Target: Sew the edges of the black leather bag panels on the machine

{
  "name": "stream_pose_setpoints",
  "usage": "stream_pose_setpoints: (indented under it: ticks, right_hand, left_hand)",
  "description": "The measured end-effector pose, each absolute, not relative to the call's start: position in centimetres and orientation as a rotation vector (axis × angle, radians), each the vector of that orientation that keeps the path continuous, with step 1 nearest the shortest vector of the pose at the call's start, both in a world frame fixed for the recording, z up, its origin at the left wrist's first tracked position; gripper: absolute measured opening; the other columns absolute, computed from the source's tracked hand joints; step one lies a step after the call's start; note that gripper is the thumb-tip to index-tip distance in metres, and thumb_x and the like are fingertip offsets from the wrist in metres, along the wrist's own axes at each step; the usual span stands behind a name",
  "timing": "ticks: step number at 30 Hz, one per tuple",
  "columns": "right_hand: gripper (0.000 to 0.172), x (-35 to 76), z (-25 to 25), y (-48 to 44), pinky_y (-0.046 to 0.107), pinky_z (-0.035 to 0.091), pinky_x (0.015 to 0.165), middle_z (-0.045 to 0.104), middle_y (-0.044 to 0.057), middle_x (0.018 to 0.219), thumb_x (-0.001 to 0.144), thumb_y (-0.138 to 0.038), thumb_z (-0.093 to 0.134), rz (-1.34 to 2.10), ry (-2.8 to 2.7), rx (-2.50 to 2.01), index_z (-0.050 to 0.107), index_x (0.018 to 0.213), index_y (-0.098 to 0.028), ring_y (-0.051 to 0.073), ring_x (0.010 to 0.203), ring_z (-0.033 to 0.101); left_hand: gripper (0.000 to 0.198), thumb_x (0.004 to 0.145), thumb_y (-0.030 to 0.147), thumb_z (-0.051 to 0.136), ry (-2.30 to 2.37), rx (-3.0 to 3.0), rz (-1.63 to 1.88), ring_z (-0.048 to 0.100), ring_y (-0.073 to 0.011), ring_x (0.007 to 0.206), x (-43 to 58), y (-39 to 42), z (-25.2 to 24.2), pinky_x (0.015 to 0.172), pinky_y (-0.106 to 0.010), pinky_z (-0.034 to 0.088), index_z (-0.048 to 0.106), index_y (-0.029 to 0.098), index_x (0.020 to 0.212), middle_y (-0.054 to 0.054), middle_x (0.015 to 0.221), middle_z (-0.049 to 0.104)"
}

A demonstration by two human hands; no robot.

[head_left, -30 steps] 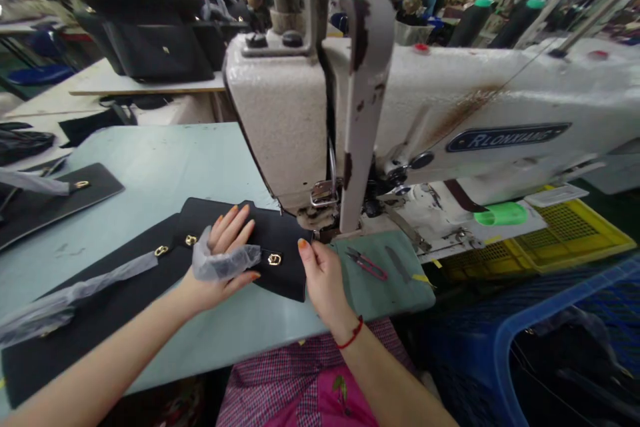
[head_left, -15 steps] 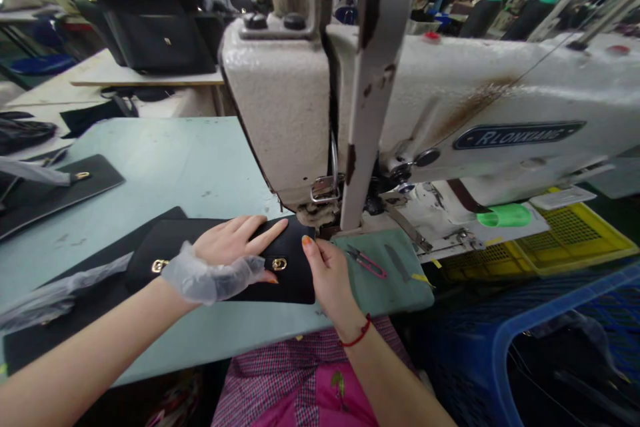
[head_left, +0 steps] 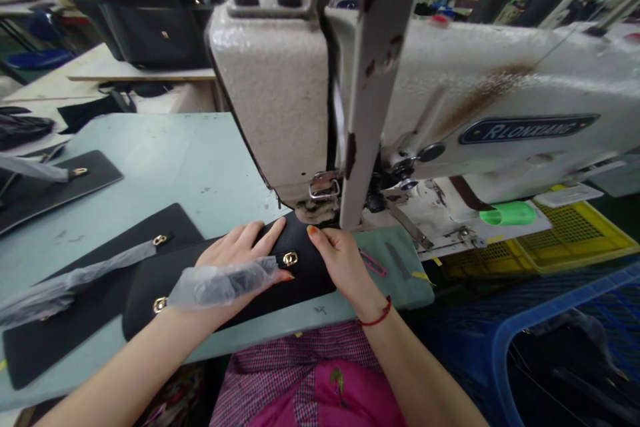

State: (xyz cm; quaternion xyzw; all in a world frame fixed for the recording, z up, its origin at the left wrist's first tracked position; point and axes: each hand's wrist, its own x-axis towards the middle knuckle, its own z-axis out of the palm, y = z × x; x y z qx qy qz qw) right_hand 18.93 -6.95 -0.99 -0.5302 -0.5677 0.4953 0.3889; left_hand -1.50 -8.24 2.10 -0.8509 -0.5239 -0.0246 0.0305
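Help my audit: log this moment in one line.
left hand: flat on black panel | right hand: at panel's right end | panel: at sewing machine head

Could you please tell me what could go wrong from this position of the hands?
The right hand holds the black panel close to the lower end of the sewing machine head; a finger might get hurt if the machine runs.
The plastic-wrapped strap lies across the left hand and could hinder it.
The pink snips beside the right hand might get knocked.
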Motion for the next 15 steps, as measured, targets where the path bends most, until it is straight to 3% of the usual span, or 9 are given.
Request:
stream_pose_setpoints:
  ticks: [9,15]
  right_hand:
    - [0.042,20.1,-1.8,-9.8,0.024,0.024,0.053,0.031,-0.004,0.061,0.097,-0.044,0.043,1.195,-1.54,-1.312,0.034,0.064,-0.019,0.01,0.058,0.03]
    - [0.046,19.7,-2.5,-10.3,0.025,0.021,0.052,0.027,-0.004,0.058,0.097,-0.043,0.043,1.13,-1.528,-1.346,0.03,0.06,-0.019,0.009,0.056,0.028]
  left_hand:
    - [0.076,0.079,0.066,0.059,-1.692,-2.658,0.074,0.061,-0.0332,0.103,-1.4,-7.0,2.9,0.086,-0.042,0.05,0.051,0.019,0.139,-0.015,0.12,0.062]
    - [0.074,0.081,0.075,0.044,-1.597,-2.689,0.064,0.062,-0.0299,0.094,-2.1,-6.7,2.7,0.077,-0.039,0.049,0.056,0.024,0.133,-0.013,0.112,0.063]
